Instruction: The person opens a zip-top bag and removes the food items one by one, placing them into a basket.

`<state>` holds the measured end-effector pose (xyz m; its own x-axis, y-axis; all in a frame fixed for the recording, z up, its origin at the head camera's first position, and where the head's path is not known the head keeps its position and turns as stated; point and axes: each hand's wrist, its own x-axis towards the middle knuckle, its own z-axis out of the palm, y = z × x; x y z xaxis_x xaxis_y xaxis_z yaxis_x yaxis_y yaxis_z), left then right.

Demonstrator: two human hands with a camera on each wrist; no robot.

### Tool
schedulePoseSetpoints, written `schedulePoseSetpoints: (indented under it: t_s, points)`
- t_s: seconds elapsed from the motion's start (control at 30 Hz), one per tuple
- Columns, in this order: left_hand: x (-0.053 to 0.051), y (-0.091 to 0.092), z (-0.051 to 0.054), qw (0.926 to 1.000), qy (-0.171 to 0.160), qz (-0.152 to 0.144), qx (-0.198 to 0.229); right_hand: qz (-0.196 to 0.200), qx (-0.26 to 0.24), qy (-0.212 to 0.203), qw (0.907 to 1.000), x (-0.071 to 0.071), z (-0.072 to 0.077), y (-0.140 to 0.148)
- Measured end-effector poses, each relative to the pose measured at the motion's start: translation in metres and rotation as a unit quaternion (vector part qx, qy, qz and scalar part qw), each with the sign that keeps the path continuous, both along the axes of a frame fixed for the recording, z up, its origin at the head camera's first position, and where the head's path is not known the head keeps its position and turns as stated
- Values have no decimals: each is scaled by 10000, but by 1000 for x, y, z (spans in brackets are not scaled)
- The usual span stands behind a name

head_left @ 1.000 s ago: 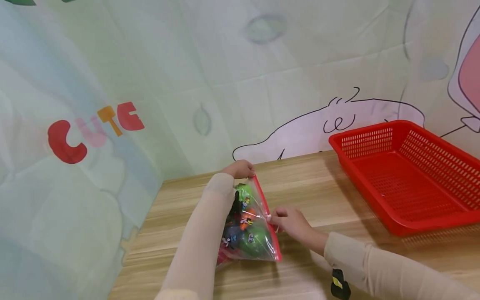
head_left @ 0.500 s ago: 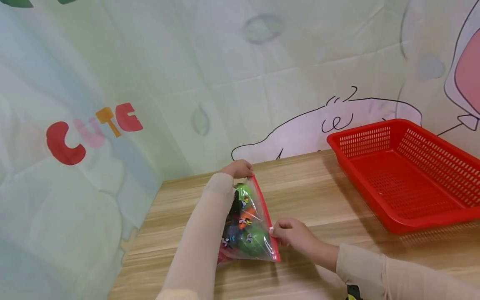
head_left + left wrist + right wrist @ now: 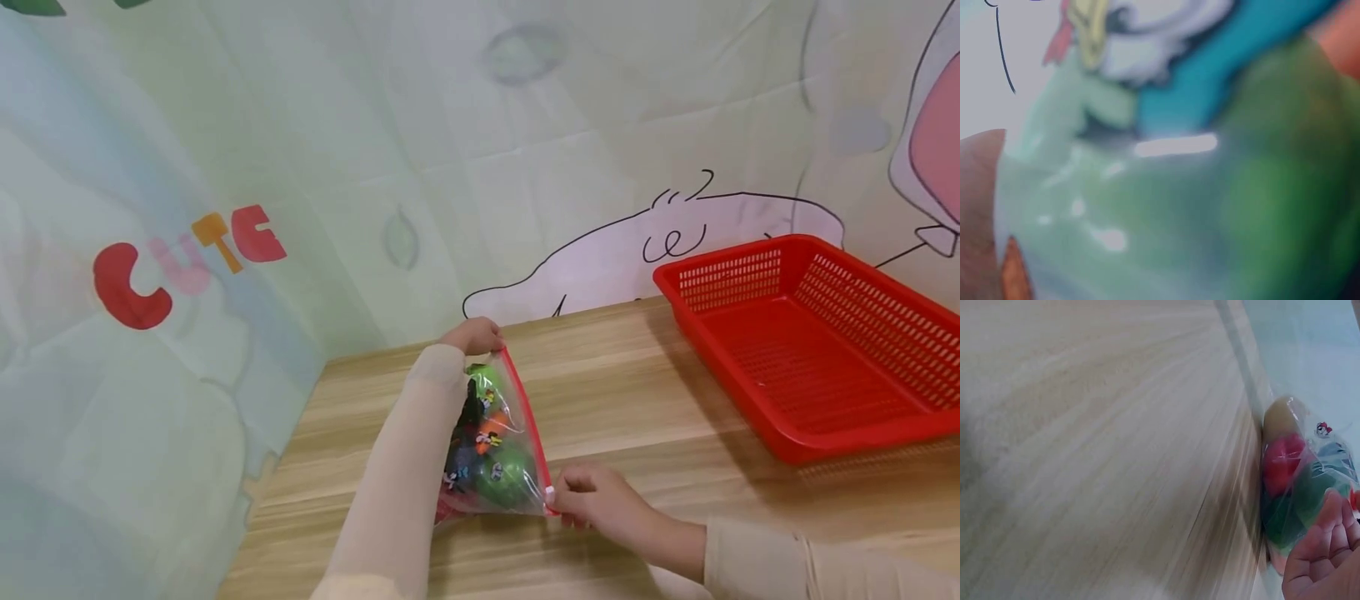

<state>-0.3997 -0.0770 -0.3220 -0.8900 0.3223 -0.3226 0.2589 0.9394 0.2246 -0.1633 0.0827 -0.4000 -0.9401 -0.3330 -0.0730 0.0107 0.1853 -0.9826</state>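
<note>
A clear zip bag (image 3: 517,433) with cartoon prints lies on the wooden table, bulging with several green, orange, red and dark things whose kind I cannot tell. Along its mouth runs a red zip strip (image 3: 524,407). My left hand (image 3: 474,335) pinches the strip's far end. At the near end, my right hand (image 3: 600,504) pinches the white slider (image 3: 550,494). Blurred, printed film of the bag (image 3: 1147,206) fills the left wrist view. In the right wrist view, my right hand (image 3: 1329,556) has its fingers curled at the bag's edge.
To the right stands a red perforated plastic basket (image 3: 795,446), with nothing seen inside. A printed cloth backdrop (image 3: 360,167) rises behind and to the left of the wooden table (image 3: 622,375).
My right hand has drawn the white slider along the red strip, from about its middle to the near end. The left hand has stayed at the far corner.
</note>
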Motion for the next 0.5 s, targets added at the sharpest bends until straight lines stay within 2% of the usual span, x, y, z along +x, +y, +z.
schedulePoseSetpoints:
  t_s: [0.23,0.37,0.5]
  points:
    - [2,0,-3,9999,3,76,85,-18,154,-28,9999,1,3,-1]
    - [-1,1,-4,9998,134,-104,-44,85,210,21,9997,1,4,-1]
    - [2,1,-1,9987,338,-247,-298,350,555,144,9977,-3,5,4]
